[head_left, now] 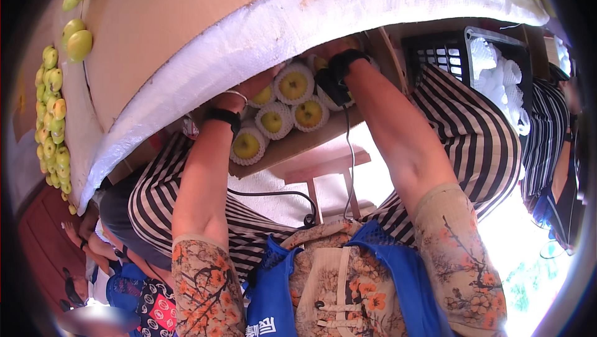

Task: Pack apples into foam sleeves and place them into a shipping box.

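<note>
Below the table edge, a cardboard box (275, 150) holds several yellow-green apples in white foam nets, among them one apple (293, 85) between my wrists and another (246, 146) at the near left corner. My left hand (261, 83) reaches in at the box's left side, beside the netted apples; its fingers are mostly hidden by the table's padded edge. Over the far right part of the box is my right hand (335, 48), also partly covered by that edge. A black device with a cable (332, 86) hangs at my right wrist. Whether either hand grips an apple is hidden.
The padded white table edge (298, 15) curves above my hands. Loose green fruits (53, 118) lie along the table's left side. At right stands a black plastic crate (466, 55) with white foam nets (501, 73). People sit close on both sides. A cable (275, 193) crosses my lap.
</note>
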Motion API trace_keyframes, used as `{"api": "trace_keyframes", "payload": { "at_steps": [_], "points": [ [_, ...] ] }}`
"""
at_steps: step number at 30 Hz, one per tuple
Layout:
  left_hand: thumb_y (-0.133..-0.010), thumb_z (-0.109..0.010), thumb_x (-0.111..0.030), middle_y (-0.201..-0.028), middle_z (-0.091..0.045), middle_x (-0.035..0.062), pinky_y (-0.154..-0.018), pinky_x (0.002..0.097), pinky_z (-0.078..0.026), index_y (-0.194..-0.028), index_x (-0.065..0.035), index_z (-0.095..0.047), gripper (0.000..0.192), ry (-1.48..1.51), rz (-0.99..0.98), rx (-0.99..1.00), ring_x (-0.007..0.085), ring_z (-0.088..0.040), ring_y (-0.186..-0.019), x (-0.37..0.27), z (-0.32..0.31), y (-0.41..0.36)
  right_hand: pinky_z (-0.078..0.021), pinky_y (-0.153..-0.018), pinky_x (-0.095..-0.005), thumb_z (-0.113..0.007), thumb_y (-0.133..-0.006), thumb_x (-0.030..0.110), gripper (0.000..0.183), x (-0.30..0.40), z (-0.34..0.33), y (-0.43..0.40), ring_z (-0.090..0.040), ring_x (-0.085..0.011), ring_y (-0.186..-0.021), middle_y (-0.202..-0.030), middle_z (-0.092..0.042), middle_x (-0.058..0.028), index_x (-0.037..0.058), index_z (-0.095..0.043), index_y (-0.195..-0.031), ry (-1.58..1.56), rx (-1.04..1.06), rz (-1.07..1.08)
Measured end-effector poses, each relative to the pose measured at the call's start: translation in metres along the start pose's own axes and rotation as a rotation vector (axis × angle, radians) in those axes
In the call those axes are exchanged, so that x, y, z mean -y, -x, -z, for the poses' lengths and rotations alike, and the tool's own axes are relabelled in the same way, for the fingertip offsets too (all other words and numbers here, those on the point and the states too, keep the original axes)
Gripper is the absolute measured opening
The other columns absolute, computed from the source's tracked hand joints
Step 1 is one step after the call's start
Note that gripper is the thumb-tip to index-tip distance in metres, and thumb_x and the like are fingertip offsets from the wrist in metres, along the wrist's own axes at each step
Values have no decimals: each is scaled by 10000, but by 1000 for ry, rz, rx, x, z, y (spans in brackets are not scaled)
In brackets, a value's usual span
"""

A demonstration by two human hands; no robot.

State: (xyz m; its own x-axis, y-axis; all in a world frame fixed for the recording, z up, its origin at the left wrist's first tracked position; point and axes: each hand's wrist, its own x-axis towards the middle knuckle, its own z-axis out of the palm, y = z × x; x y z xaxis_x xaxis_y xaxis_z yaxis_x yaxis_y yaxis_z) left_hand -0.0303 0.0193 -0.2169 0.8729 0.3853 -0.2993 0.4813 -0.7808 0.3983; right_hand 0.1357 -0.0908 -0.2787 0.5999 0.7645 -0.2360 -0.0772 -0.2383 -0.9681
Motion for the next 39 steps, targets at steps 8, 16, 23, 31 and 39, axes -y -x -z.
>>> {"api": "trace_keyframes", "payload": {
  "at_steps": [8,16,23,31,39],
  "points": [
    [-869,-650,-465,-1331,-525,273,-1074,446,-366,-1321,24,-500,683,-14,43,12,420,-479,-1259,-8,-7,-1,-507,-884,-397,-656,-783,138,334,3,-10,3,-643,-303,-1001,-1083,-682,-155,37,-658,-1102,22,-2,3],
    [-880,-641,-458,-1390,-471,274,-1110,440,-327,-1372,19,-446,713,-7,54,90,413,-417,-1320,-5,-3,-1,-511,-878,-402,-628,-801,132,314,4,-3,5,-645,-314,-995,-1074,-681,-164,26,-656,-1096,28,-38,14],
    [-894,-619,-455,-1377,-490,258,-1095,457,-335,-1361,-2,-470,668,85,76,14,416,-444,-1290,-1,-7,3,-514,-873,-406,-604,-817,127,298,10,-2,7,-647,-323,-989,-1067,-681,-173,17,-654,-1090,38,-61,30],
    [-922,-577,-342,-1360,-483,287,-1077,479,-341,-1339,-5,-476,545,131,101,-134,450,-447,-1263,32,-20,2,-517,-868,-412,-576,-836,121,284,8,-10,8,-649,-333,-983,-1058,-680,-182,6,-652,-1083,93,-127,78],
    [-852,-620,-200,-1206,-591,270,-955,502,-464,-1309,-37,-508,498,-63,36,200,432,-558,-1129,-33,24,41,-520,-892,-420,-592,-813,122,269,47,-28,41,-639,-371,-1037,-1074,-668,-221,8,-683,-1039,643,-130,281]
  ]
}}
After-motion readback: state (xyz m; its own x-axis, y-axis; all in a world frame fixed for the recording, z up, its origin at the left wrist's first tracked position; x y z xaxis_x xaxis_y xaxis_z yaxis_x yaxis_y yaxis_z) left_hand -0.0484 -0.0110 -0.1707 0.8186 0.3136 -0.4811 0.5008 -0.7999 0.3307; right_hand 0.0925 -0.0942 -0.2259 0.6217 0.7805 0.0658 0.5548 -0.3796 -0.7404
